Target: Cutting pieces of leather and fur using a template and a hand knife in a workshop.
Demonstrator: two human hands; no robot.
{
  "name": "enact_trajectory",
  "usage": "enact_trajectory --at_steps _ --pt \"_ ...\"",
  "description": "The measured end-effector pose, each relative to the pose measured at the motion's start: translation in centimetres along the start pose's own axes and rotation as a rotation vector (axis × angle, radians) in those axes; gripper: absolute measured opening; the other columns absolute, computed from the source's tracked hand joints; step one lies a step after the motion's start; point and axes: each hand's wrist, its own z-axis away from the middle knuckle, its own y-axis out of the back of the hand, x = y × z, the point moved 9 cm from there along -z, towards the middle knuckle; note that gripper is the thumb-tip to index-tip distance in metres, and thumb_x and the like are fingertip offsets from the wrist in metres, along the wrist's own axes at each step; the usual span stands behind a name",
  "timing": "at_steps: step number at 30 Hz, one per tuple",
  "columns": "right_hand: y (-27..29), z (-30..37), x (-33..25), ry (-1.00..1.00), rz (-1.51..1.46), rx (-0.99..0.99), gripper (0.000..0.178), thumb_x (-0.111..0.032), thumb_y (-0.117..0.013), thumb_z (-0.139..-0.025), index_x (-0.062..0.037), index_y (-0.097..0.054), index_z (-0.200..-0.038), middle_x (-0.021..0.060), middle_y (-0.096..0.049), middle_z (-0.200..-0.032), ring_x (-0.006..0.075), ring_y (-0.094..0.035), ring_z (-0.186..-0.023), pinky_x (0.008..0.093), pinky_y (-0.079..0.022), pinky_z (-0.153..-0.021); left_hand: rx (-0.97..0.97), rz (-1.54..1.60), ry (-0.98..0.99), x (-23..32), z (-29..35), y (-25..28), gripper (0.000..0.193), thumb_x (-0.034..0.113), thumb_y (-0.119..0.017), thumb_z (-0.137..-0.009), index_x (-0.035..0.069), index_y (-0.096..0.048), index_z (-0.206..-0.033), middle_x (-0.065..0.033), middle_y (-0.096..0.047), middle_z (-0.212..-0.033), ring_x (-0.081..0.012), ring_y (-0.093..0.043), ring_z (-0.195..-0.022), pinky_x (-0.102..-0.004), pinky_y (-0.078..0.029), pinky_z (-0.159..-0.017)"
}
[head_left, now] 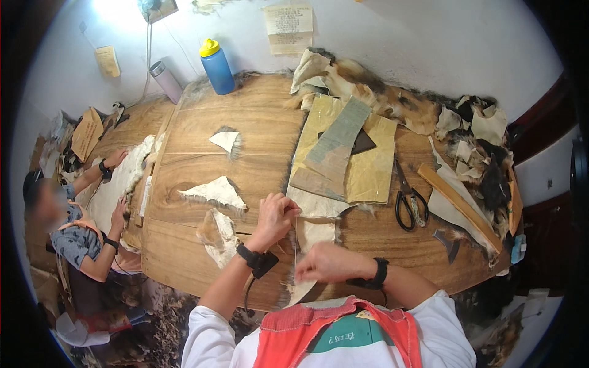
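Pointing toward the torso point(356, 334), the hide strip point(316, 229) runs near to far.

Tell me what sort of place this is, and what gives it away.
Most likely a small fur or hide workshop: furry hides lie heaped along the back of a wooden table, pale cut hide pieces lie to the left, and scissors rest on the right.

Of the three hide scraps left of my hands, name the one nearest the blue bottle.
The small topmost scrap; the long white scrap and brown-patched scrap lie nearer you.
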Motion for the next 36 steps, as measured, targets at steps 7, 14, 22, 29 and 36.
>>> enact_trajectory --at_steps 7,14,22,29,36 --pt "5.8 0.8 7.5 -0.281 -0.407 0.634 0.017 -0.023 -0.065 -0.085 -0.0099 -0.075 -0.086 0.0133 -0.069 -0.073 0.0318 -0.067 -0.068 0.0404 -0.052 -0.064 -0.205 0.203 -0.305 3.7 2.7 0.4 0.026 0.009 -0.076 -0.077 0.016 -0.078 -0.102 -0.0017 -0.060 -0.087 -0.0222 -0.050 -0.089 -0.0360 -0.041 -0.085" --pt "5.2 1.4 7.7 -0.458 0.077 0.595 0.020 -0.024 -0.066 -0.085 -0.0054 -0.072 -0.082 0.0165 -0.062 -0.063 0.0283 -0.062 -0.056 0.0367 -0.048 -0.057 0.078 0.129 0.041 0.4 1.2 1.5 0.020 0.017 -0.077 -0.079 0.008 -0.074 -0.097 -0.0051 -0.059 -0.086 -0.0244 -0.051 -0.090 -0.0373 -0.042 -0.079" --pt "1.0 1.1 -0.1 -0.082 0.076 0.113 0.025 -0.023 -0.060 -0.086 -0.0037 -0.058 -0.070 0.0204 -0.055 -0.062 0.0364 -0.057 -0.055 0.0437 -0.045 -0.054 0.035 0.011 -0.073 -0.2 0.2 -0.2 0.004 0.012 -0.072 -0.081 0.010 -0.071 -0.084 -0.0059 -0.058 -0.082 -0.0246 -0.051 -0.088 -0.0379 -0.035 -0.083" --pt "5.1 5.0 1.9 -0.294 -0.132 0.407 0.019 -0.019 -0.066 -0.084 -0.0031 -0.061 -0.075 0.0156 -0.054 -0.060 0.0280 -0.054 -0.052 0.0358 -0.044 -0.053 -0.039 0.166 -0.220 1.2 0.0 -0.2 0.013 0.006 -0.071 -0.075 0.019 -0.073 -0.078 0.0028 -0.061 -0.080 -0.0206 -0.052 -0.088 -0.0359 -0.032 -0.084" --pt "5.4 8.0 2.2 -0.414 -0.003 0.513 0.026 -0.018 -0.065 -0.087 -0.0002 -0.058 -0.069 0.0137 -0.055 -0.059 0.0200 -0.053 -0.050 0.0337 -0.043 -0.052 -0.061 0.070 -0.160 -0.8 -0.2 -1.3 0.017 0.000 -0.068 -0.064 0.016 -0.066 -0.067 0.0057 -0.063 -0.081 -0.0201 -0.053 -0.090 -0.0354 -0.033 -0.088"
